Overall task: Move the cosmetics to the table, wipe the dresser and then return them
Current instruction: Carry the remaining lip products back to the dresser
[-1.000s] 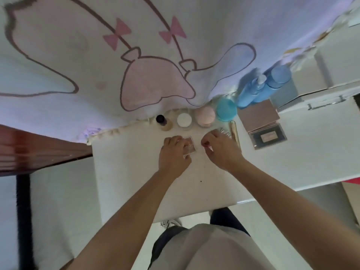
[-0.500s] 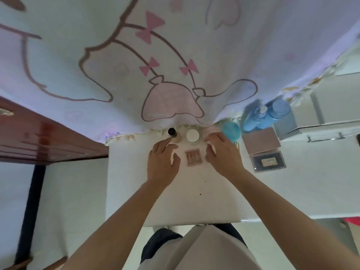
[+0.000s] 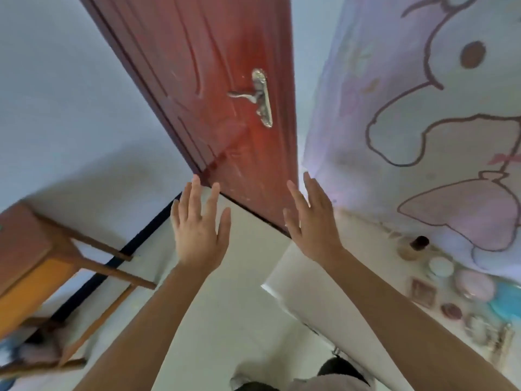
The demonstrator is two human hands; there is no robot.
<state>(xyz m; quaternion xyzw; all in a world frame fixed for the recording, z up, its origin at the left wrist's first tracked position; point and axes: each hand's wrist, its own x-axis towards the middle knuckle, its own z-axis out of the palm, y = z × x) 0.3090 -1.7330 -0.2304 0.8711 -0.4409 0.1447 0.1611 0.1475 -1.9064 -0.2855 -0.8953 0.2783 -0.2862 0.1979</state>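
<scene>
Head cam: L hand (image 3: 198,232), R hand (image 3: 310,221) spread near dresser corner (image 3: 282,286).

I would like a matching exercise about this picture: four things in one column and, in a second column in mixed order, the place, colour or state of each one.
Things:
1. handle
2. left hand
3. compact
4. table

Descriptions:
a. lies on the dresser, at the right
b. silver
c. stands at the far left
d. open, holding nothing

Pairs: 1-b; 2-d; 3-a; 4-c
</scene>
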